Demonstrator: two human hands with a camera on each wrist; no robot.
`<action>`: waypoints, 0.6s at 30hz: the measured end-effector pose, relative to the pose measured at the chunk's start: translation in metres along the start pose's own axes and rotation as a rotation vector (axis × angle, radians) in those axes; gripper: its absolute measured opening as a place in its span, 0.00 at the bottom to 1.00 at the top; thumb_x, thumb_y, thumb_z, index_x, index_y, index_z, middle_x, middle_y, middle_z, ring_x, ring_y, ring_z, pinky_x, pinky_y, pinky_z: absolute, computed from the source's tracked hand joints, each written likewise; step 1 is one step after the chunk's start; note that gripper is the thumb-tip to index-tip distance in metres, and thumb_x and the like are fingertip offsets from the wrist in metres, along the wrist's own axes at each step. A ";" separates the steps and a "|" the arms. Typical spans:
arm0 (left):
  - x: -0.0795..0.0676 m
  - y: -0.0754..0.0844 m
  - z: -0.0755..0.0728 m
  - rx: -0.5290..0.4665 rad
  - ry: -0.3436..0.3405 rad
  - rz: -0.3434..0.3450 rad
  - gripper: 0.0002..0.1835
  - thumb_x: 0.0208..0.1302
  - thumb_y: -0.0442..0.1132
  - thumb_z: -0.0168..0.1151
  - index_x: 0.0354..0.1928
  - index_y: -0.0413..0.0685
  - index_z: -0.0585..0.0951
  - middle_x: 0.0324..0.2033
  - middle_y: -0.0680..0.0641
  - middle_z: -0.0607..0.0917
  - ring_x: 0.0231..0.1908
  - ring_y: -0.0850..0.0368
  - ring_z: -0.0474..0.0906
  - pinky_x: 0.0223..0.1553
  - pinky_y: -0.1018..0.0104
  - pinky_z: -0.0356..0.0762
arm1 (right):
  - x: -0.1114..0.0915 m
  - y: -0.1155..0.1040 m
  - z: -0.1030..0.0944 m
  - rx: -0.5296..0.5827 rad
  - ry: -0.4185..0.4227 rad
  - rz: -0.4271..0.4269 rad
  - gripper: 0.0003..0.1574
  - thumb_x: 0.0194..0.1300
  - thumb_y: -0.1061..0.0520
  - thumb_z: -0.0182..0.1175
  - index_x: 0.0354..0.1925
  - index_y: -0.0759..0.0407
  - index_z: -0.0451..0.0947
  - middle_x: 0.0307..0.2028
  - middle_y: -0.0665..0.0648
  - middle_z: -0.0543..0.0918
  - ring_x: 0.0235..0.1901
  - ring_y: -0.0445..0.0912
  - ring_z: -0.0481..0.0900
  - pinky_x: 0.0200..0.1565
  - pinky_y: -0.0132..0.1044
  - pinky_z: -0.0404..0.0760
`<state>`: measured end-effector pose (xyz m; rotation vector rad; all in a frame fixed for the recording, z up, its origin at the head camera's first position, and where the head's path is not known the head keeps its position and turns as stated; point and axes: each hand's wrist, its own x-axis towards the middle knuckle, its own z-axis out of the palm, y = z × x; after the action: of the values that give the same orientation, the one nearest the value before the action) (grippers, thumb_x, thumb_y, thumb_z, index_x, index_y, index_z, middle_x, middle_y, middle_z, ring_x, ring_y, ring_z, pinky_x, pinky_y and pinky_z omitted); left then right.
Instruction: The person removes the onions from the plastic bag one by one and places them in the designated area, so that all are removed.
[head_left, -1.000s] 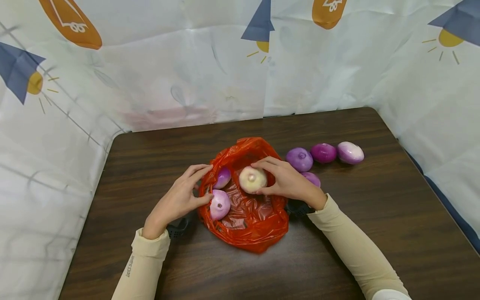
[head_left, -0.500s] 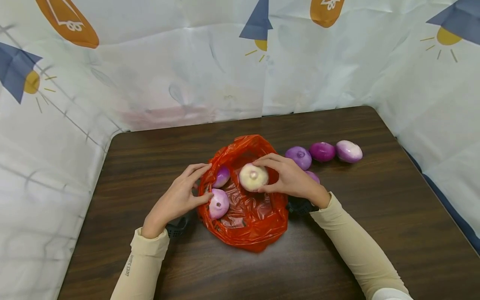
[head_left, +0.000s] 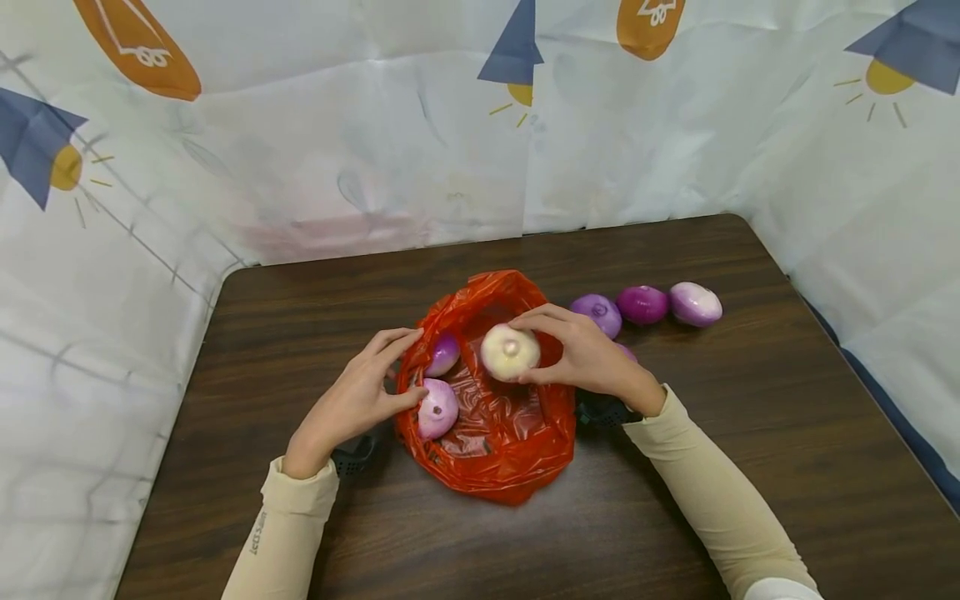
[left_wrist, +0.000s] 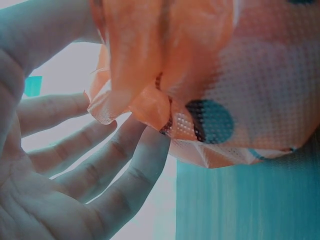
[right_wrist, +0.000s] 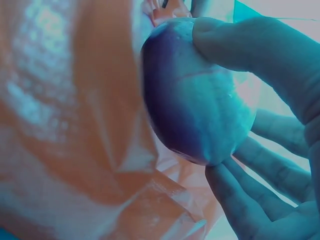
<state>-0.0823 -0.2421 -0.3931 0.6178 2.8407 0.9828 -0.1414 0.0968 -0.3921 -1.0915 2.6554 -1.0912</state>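
A red plastic bag stands with its mouth wide in the head view. My left hand grips its left rim, thumb and fingertips against the plastic; in the left wrist view the fingers touch the crumpled edge. My right hand holds a pale onion over the bag's mouth. The right wrist view shows this onion pinched between thumb and fingertips, its far side purple. Inside the bag, along the left wall, lie a light purple onion and a darker purple onion.
To the bag's right on the dark wooden table lie a purple onion, a magenta onion and a white-purple onion. Another onion is mostly hidden behind my right wrist. A patterned white curtain hangs behind the table.
My right hand has shifted slightly up and right relative to the bag, with the pale onion still in its grip. My left hand stays at the bag's rim.
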 end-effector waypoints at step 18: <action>-0.002 0.001 -0.002 0.001 0.003 0.012 0.42 0.61 0.42 0.76 0.76 0.48 0.68 0.70 0.43 0.71 0.47 0.51 0.81 0.48 0.51 0.87 | -0.013 -0.001 -0.019 -0.007 0.048 0.027 0.41 0.52 0.45 0.82 0.63 0.47 0.80 0.60 0.52 0.82 0.59 0.50 0.81 0.61 0.54 0.83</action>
<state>-0.0803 -0.2434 -0.3909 0.6345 2.8433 0.9851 -0.1371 0.1158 -0.3801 -1.0404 2.7048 -1.1177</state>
